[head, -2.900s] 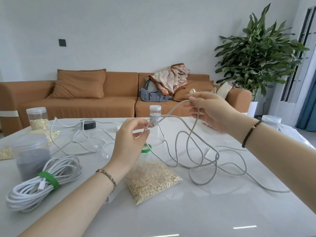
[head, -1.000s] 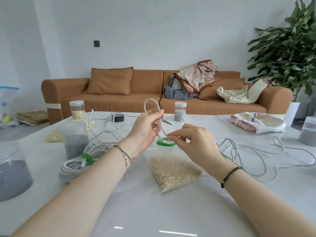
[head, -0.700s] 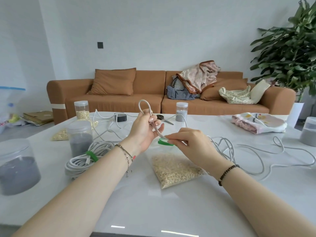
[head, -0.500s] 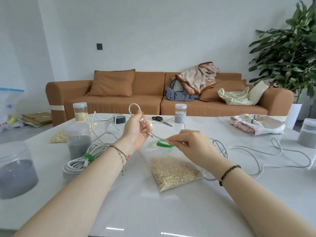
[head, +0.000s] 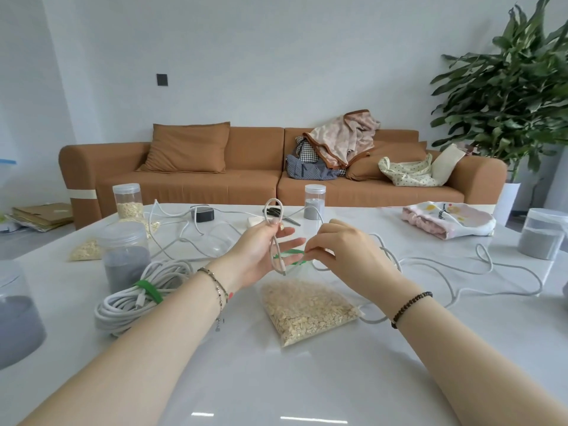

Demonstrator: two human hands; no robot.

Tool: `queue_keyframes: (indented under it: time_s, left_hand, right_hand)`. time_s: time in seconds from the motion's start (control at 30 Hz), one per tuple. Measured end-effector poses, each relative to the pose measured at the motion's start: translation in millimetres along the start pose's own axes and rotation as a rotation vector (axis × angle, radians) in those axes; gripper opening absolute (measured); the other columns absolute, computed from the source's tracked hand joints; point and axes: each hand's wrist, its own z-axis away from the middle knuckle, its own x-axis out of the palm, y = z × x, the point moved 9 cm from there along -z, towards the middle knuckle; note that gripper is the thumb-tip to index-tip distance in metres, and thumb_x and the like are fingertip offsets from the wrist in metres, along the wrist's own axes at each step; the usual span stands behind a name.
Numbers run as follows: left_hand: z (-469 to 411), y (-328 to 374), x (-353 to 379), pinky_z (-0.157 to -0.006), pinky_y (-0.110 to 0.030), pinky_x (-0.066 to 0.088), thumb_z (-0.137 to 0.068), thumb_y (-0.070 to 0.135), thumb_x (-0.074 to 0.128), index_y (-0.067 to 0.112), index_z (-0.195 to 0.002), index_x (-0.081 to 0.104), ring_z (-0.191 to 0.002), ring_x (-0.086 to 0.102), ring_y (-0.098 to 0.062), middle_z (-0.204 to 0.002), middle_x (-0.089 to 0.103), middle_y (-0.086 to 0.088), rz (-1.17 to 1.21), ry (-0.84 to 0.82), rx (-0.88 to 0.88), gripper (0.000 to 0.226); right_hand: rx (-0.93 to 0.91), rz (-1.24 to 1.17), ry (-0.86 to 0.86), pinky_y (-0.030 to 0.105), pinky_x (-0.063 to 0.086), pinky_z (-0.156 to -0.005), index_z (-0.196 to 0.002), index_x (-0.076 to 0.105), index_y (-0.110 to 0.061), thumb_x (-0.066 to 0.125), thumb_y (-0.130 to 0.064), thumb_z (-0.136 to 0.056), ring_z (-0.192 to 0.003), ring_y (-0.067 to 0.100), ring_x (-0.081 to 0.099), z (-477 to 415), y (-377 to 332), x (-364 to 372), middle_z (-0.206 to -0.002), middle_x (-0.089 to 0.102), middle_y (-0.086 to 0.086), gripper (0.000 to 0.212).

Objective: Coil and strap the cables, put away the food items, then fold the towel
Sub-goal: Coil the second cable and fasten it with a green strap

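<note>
Oat bag [head: 307, 312] lies beneath left hand [head: 258, 256] and right hand [head: 344, 256], both pinching grey cable [head: 275, 250]; jars [head: 126, 259] stand left.

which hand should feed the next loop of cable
Right. The left hand pinches the started loop of the cable and has to hold it. The right hand seems to pinch the cable just beside it, on the side where the slack trails over the table.
</note>
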Motion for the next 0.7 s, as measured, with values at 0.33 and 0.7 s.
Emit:
queue_keyframes:
  time_s: [0.33,0.7]
  left_hand:
    - [16,-18,24,-0.057,-0.032,0.059,-0.111,0.033,0.034,0.011,-0.102,0.044,-0.065,0.07,-0.023,-0.098,0.06,-0.007,-0.536,-0.067,0.021,0.026]
    - [6,-6,8,-0.035,-0.016,0.015,-0.11,0.022,0.033,0.013,-0.09,0.047,-0.04,0.022,-0.005,-0.06,0.041,0.001,-0.376,-0.022,0.013,0.027]
  right_hand:
    - [0.039,0.144,0.17,0.024,0.036,-0.057,-0.068,0.062,-0.023,0.073,-0.06,-0.075,-0.058,0.013,0.051,8,6,-15,-0.063,0.055,-0.012,0.039]
    - [0.218,0.096,0.197,0.027,0.034,-0.05,-0.08,0.067,-0.024,0.061,-0.053,-0.091,-0.064,0.014,0.053,11,27,-22,-0.07,0.058,-0.009,0.032]
